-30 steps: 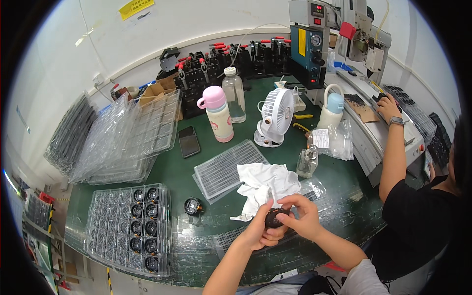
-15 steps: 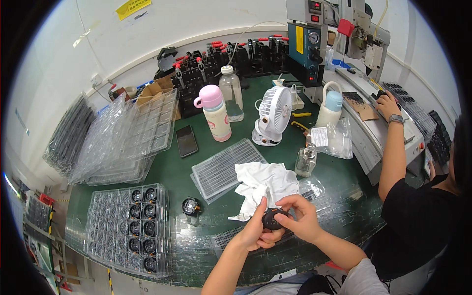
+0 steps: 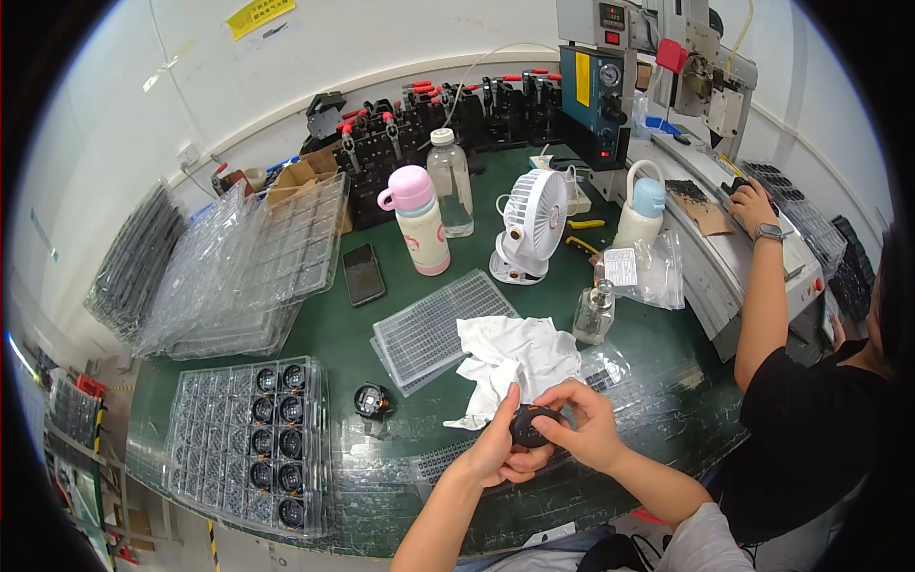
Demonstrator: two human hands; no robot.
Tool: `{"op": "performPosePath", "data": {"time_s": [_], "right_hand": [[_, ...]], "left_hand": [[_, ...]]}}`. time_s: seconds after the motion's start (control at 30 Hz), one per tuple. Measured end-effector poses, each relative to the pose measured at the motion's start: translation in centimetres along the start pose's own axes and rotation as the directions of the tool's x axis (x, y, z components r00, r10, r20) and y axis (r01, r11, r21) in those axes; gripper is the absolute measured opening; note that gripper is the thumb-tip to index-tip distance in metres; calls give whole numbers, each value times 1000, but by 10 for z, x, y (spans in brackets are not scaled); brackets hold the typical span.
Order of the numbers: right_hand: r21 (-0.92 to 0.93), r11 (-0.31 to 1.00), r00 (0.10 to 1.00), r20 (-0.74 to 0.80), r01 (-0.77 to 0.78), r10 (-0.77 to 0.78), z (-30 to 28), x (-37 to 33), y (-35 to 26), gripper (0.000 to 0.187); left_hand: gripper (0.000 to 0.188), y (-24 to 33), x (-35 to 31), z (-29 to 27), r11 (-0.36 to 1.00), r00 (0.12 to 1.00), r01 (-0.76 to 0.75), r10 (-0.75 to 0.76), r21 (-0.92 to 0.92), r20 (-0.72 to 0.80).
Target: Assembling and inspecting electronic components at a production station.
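Observation:
A round black plastic part [image 3: 530, 426] with small orange marks is held between both my hands, above the front of the green table. My left hand [image 3: 498, 448] wraps its fingers under and around it, thumb upright along its left side. The fingers and thumb of my right hand [image 3: 583, 425] press on its right side and face. Just beyond lies a crumpled white cloth [image 3: 515, 357]. To the left, a similar round black part [image 3: 370, 400] sits alone on the table. A clear compartment tray [image 3: 214, 434] farther left holds several round black parts in its right columns.
Perforated sheets [image 3: 443, 329], a phone [image 3: 363, 275], a pink-lidded bottle [image 3: 420, 234], a clear bottle [image 3: 450, 186], a white fan [image 3: 532, 224] and a glass jar [image 3: 594, 313] stand or lie beyond. Stacked clear trays [image 3: 238, 257] are at left. A co-worker's arm [image 3: 765, 286] reaches to a machine at right.
Almost nothing differs. Both hands keep their grip on the black part, and the whole view has shifted very slightly.

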State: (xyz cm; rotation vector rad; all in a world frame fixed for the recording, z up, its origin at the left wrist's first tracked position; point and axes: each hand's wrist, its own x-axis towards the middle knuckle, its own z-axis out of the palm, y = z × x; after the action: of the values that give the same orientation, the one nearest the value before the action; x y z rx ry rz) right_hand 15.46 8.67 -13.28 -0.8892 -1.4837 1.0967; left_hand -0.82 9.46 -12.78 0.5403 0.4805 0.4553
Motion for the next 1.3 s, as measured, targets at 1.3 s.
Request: {"op": "performPosePath", "data": {"time_s": [1.3], "right_hand": [[-100, 993, 997, 24, 69, -67, -6, -5, -1, 38]], "left_hand": [[82, 0, -4, 4, 999, 999, -30, 31, 20, -17]]}}
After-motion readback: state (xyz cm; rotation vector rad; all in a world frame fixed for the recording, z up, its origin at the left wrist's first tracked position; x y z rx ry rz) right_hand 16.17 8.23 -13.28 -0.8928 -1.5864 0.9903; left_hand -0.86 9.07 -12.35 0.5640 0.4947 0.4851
